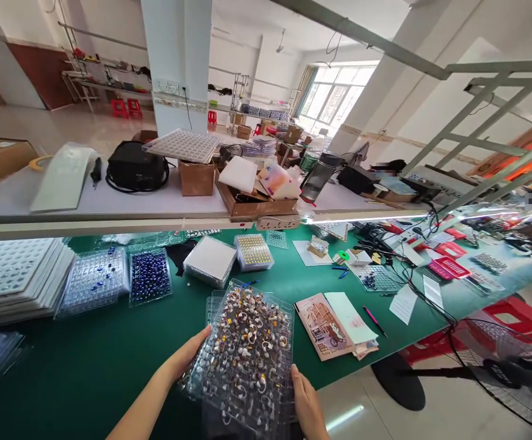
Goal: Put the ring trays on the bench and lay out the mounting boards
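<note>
A clear plastic tray [247, 354] full of small white, gold and dark parts is tilted above the near edge of the green table [87, 366]. My left hand [185, 357] grips its left side, thumb on top, fingers under it. My right hand [306, 403] grips its near right edge. More clear trays lie stacked directly beneath it.
White trays [13, 278] are stacked at the left, with a tray of blue beads [150, 275] and two clear trays beside them. A booklet [334, 324] and a pen [374, 321] lie right of the tray. A shelf [110, 211] spans overhead. A fan [508, 373] and red stools stand at the right.
</note>
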Available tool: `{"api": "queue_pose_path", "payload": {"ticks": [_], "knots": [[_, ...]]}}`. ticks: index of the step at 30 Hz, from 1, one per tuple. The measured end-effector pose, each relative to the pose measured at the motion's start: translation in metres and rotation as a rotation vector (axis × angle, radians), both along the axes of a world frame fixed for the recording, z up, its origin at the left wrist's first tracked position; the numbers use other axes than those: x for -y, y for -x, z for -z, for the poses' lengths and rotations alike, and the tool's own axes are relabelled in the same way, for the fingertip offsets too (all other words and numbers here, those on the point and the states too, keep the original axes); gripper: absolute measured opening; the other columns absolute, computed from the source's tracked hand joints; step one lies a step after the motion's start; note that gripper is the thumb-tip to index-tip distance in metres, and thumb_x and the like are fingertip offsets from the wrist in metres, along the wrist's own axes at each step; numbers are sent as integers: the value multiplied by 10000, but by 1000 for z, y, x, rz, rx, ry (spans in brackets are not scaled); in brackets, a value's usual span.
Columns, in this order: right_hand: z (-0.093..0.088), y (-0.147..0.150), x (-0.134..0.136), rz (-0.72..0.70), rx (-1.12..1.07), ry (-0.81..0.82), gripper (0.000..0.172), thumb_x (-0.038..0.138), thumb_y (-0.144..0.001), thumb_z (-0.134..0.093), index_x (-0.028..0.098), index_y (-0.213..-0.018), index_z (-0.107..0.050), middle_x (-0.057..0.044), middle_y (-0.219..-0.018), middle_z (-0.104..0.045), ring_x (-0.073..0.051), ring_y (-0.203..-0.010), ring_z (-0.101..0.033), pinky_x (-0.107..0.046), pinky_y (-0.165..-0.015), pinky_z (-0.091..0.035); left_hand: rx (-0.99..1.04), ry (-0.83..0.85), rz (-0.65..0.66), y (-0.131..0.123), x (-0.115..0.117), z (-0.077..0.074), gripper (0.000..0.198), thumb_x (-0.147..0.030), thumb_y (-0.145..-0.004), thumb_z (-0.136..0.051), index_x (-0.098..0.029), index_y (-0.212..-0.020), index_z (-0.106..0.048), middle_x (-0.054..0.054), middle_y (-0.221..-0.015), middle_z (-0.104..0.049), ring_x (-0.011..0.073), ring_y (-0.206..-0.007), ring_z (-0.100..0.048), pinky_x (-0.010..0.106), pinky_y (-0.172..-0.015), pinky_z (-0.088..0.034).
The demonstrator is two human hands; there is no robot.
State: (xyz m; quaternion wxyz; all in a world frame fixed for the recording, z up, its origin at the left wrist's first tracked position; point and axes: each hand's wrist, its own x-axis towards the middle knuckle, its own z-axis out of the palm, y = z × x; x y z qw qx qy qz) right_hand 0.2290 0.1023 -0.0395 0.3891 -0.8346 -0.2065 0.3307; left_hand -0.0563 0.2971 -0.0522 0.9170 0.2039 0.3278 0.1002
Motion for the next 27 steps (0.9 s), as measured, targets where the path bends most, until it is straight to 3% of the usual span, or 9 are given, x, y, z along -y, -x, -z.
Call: {"api": "queue_pose_path", "payload": {"ticks": [3, 7, 10, 14, 18, 22, 27], "knots": [[-1, -6, -1, 18, 106, 23, 1052, 1087, -472, -505, 166, -882, -805, -202, -1093, -777, -433, -1183, -634, -482, -1076, -460, 39, 8, 1, 1, -2, 8, 669, -678, -916, -621, -102, -1243, -715, 136, -1091, -814, 284, -974, -768, 381, -958, -575], [-2, -16, -7, -20, -24, 55, 908, 1040, -457, -575, 208, -755, -786, -141, -964, -804, -414, -1111, -678, -463, -986, -526, 11, 0, 6, -1, -12, 17, 621, -662, -855, -715, -104, -1124, -758, 128, -1022, -822, 250, -864, -763, 355, -870, -590], [-7, -21, -12, -7, -165, 111, 819, 974, -506, -639, 217, -781, -786, -117, -948, -808, -400, -1118, -694, -439, -907, -555, -4, 0, 14, -5, -21, 20, 617, -680, -826, -731, -122, -1085, -767, 110, -980, -825, 230, -844, -753, 351, -868, -591], [-17, -23, -18, 55, -395, 214, 837, 929, -527, -681, 161, -847, -777, -155, -922, -807, -384, -1005, -740, -404, -811, -562, 2, 18, 46, -8, -28, 19, 652, -701, -766, -772, -133, -1087, -768, 94, -1004, -822, 235, -916, -748, 357, -936, -577], [-17, -22, -22, 28, -441, 215, 924, 955, -491, -707, 144, -928, -774, -149, -911, -811, -386, -969, -748, -390, -775, -558, -16, 43, 65, -11, -28, 15, 680, -701, -725, -792, -128, -1090, -764, 84, -978, -816, 236, -875, -741, 363, -907, -585], [-12, -23, -23, 70, -455, 170, 848, 892, -623, -730, 168, -1063, -775, -119, -1138, -803, -374, -1178, -699, -373, -865, -572, -45, 62, 62, -13, -29, 11, 612, -677, -849, -663, -126, -1096, -764, 92, -953, -813, 231, -828, -737, 348, -844, -590], [-16, -15, -27, 119, -661, 138, 662, 773, -832, -656, 152, -1019, -786, -139, -1052, -815, -345, -1159, -716, -368, -896, -586, -94, 88, 25, -16, -30, 8, 556, -641, -913, -588, -125, -1014, -767, 83, -875, -805, 206, -706, -707, 333, -781, -591]]}}
